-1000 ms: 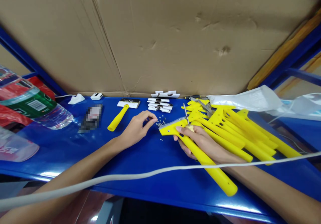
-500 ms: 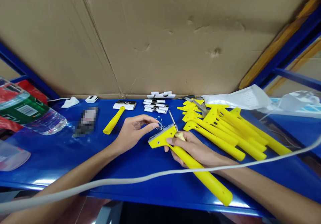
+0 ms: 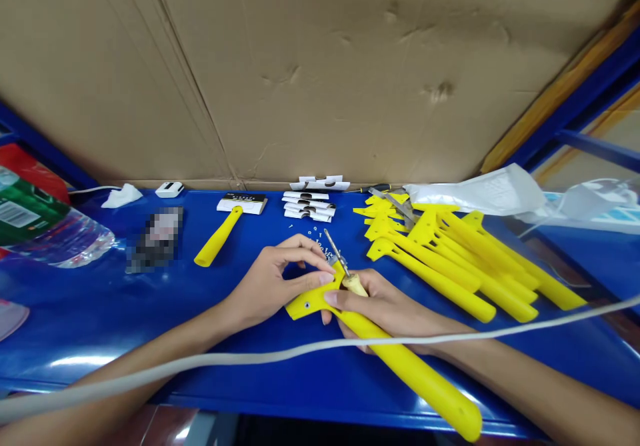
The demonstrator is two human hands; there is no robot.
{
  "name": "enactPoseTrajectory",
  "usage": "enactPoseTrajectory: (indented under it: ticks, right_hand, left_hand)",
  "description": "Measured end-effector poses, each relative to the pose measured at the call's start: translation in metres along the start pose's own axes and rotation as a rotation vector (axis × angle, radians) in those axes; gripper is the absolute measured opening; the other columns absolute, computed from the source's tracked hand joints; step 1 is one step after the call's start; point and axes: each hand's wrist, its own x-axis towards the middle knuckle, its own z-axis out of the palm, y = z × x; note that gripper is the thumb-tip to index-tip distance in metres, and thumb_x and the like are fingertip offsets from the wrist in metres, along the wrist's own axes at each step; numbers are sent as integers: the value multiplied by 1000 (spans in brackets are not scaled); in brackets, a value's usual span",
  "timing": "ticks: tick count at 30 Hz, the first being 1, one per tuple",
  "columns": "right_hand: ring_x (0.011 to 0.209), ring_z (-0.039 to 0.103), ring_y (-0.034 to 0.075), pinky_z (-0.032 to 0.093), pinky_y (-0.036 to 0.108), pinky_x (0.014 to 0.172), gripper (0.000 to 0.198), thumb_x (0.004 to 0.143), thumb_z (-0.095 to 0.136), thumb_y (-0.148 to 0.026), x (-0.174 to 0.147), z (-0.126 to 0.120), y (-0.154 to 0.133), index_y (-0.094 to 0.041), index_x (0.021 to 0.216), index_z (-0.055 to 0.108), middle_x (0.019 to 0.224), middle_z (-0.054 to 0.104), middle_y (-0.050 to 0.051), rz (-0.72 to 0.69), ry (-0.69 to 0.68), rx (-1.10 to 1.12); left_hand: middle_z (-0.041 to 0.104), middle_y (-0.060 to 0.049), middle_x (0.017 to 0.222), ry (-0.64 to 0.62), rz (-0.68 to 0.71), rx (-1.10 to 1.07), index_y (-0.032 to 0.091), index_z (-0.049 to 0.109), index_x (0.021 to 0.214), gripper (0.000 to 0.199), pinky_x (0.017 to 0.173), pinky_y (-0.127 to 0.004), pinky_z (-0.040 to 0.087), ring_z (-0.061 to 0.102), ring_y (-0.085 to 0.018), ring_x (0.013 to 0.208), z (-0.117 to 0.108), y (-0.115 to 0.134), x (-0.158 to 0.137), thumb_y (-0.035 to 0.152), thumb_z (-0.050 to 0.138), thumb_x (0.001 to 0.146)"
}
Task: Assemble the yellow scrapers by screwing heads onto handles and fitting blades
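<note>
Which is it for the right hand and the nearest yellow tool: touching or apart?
Touching. The head view shows the right hand wrapped around the yellow tool near its neck, thumb lying over the upper face.

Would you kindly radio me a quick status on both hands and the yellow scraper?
Right hand gripping yellow scraper and screwdriver. Left hand at scraper's head. White cable crossing before the handle in view; contact unclear.
</note>
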Motion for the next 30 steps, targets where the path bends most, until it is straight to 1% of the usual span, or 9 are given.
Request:
enactPoseTrajectory:
  ticks: [4,8,13,18,21,23,25,28,30]
  right_hand:
    - [46,52,7,38,17,42,41,91,83,-55,0,1,-2,-15,87,80,58,63,-2,-1,1,1]
    - [46,54,9,39,18,43,43,92,81,-57,1,2,-3,-14,88,80,57,62,-3,-8,-5,-16]
    - [45,53,9,39,19,43,44,92,82,-58,1,1,-2,-15,88,79,57,63,-2,-16,4,-20]
    - [44,50,8,37,19,43,43,96,77,-58,1,0,0,-16,90,77,57,64,-2,-64,20,-7]
    - [44,49,8,35,20,44,45,94,78,-61,2,1,2,-16,89,75,57,65,-2,-98,44,21]
    - [47,51,9,36,20,46,48,93,80,-63,4,1,3,-16,90,74,58,66,-1,-130,83,53]
    - [49,54,10,38,20,48,50,91,81,-66,7,-1,4,-16,92,74,59,67,-1,-177,153,83]
    - [50,54,10,37,19,48,54,89,81,-70,12,-5,5,-16,95,74,58,67,-1,-271,309,105]
    - [52,60,12,41,20,49,55,85,83,-70,15,-8,5,-17,94,75,61,70,1,-328,411,136]
  left_hand:
    - [77,-8,110,4,-1,-7,28,91,102,10,92,-41,61,73,-24,106,0,-2,-1,32,85,96]
    - [77,-9,110,3,32,18,29,92,102,10,94,-41,63,74,-24,106,0,-1,-3,31,85,96]
    - [79,-10,117,-1,158,185,30,91,106,14,94,-43,62,73,-23,103,-1,4,-5,29,79,100]
    - [79,-9,129,-13,330,342,34,88,123,31,105,-53,57,71,-27,115,-3,5,-8,21,67,104]
    - [74,-10,142,-10,374,428,36,80,141,44,111,-56,55,66,-31,129,-5,7,-10,21,61,105]
    - [69,-11,150,38,400,488,35,71,153,50,113,-56,53,62,-32,135,-6,10,-11,24,62,105]
    - [67,-11,151,123,451,566,35,64,159,55,115,-56,52,61,-32,137,-8,11,-11,24,63,105]
    - [70,-10,145,222,551,716,35,61,160,59,116,-56,51,62,-32,133,-5,12,-9,22,67,103]
    - [71,-10,145,232,567,818,34,59,160,60,118,-57,50,61,-32,133,2,13,-8,23,70,102]
